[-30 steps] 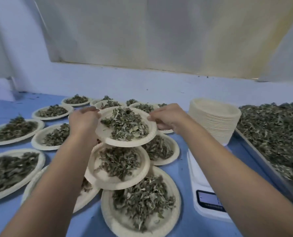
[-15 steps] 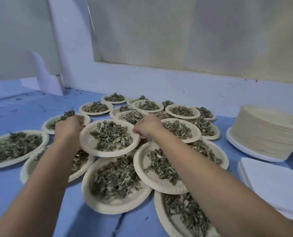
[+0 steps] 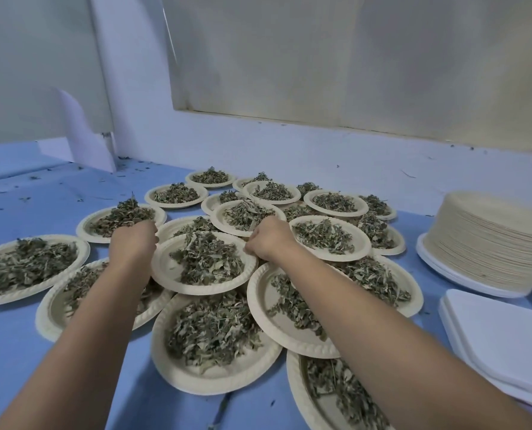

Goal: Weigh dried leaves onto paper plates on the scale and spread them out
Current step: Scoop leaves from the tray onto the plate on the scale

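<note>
- A paper plate (image 3: 165, 274) of dried leaves (image 3: 207, 259) is gripped at opposite rims by the left hand (image 3: 133, 240) and the right hand (image 3: 268, 238).
- Fingers are curled over each rim, with the tips hidden.
- The plate is positioned over other filled plates (image 3: 215, 377) on the blue table (image 3: 16, 352).

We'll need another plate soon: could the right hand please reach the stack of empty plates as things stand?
Probably yes, once the right hand releases the filled plate: the stack of empty plates stands uncovered to its right.
</note>
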{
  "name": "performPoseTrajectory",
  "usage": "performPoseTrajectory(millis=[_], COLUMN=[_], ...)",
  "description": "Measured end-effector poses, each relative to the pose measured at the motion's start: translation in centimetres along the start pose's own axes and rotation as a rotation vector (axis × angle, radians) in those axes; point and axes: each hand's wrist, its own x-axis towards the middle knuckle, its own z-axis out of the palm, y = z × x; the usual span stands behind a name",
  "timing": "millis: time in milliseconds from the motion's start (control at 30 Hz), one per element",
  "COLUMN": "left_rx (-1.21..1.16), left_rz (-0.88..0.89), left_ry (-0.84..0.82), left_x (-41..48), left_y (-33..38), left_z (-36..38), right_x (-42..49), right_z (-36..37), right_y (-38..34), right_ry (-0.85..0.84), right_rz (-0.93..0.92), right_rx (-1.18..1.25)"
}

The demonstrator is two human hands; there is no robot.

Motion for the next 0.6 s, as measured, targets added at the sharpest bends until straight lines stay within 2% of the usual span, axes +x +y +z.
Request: performPoseTrajectory(millis=[267, 400, 600], left_rx=[-0.061, -0.064, -0.186], left_rz=[0.178, 0.295, 0.308], left_ry=[-0.043, -0.235, -0.468], left_x=[-3.3, -7.6, -17.0], left_y=[1.9, 3.7, 5.7], left_z=[1.5, 5.5, 14.0], right_x=[-1.6, -3.0, -5.7], right_z=[-3.0, -6.6, -13.4], right_y=[1.4, 3.4, 9.9], right_ry=[0.127, 0.232, 0.496], right_rz=[-0.071, -0.090, -0.076], right_rx=[0.101, 0.188, 0.207])
